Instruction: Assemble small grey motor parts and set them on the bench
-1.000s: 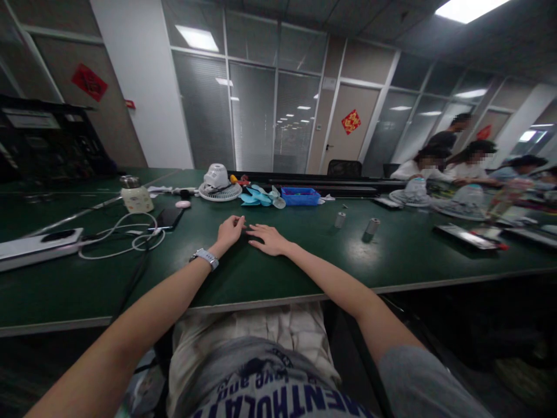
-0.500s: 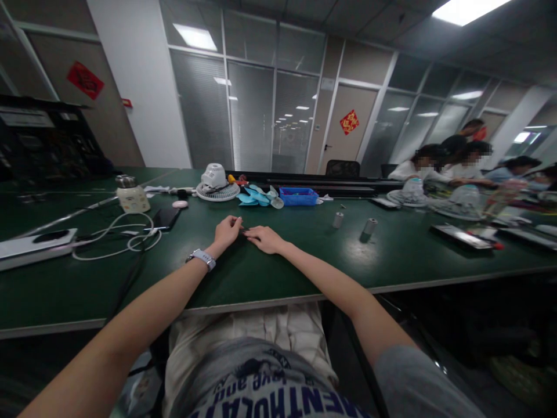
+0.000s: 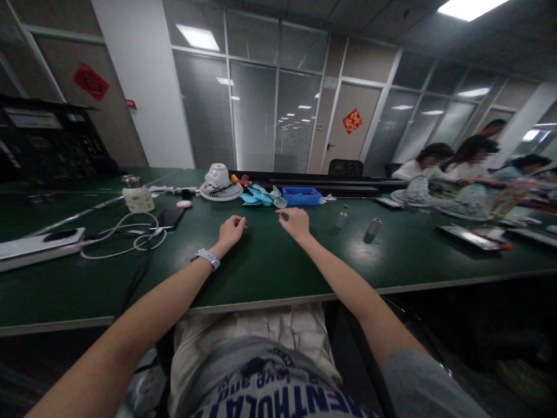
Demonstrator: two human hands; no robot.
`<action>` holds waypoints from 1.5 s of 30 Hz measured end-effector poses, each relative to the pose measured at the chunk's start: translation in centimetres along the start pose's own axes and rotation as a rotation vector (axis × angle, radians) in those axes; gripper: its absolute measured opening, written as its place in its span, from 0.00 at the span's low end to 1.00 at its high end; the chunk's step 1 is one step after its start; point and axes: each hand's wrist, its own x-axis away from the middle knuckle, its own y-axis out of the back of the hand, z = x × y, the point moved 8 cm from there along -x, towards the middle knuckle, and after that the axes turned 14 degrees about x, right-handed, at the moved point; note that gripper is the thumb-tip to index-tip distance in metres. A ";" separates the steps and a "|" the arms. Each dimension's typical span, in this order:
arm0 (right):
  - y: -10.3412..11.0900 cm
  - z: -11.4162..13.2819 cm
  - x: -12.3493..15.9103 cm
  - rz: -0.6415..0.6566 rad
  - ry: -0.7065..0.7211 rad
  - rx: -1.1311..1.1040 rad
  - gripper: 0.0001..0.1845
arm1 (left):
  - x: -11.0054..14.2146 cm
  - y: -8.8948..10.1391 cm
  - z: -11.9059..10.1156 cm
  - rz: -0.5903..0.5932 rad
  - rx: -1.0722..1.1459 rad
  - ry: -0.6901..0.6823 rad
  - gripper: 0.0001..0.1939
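Both left hand [image 3: 232, 231] and right hand [image 3: 297, 223] are curled, any grip unclear, near blue fan blades [image 3: 251, 198], likely light, flexible, best held centrally.

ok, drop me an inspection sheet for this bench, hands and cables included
Surface: green tabletop, glossy, with light reflected on it.
Work items: light-blue fan blades beside blue bin; two metal cylinders to the right of the right hand.
Clutter: bottle, phone, white fan.
Left hand: fingers curled; too small to tell if holding anything.
Right hand: apart from the left, fingers bent; grip unclear too.
Cables: white cable looped near the phone; dark cable running to the near edge.
Surroundings: glass partitions, door with red poster, people at right.
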 end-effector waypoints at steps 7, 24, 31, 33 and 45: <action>3.4 -17.5 2.4 -0.132 -0.643 0.227 0.16 | 0.0 -0.2 0.1 0.021 0.008 0.018 0.13; 1.8 -21.5 4.5 -0.115 -0.793 0.142 0.17 | 0.0 -0.3 0.0 0.039 0.002 0.012 0.12; 1.8 -21.7 4.5 -0.114 -0.829 0.123 0.18 | 0.1 -0.7 0.0 0.067 -0.013 0.011 0.12; 1.7 -21.9 4.5 -0.111 -0.841 0.114 0.18 | 0.2 -0.8 -0.1 0.076 -0.014 0.006 0.12; 0.8 -22.2 4.9 -0.056 -0.870 0.111 0.17 | 0.3 -1.0 -0.3 0.125 -0.013 -0.002 0.12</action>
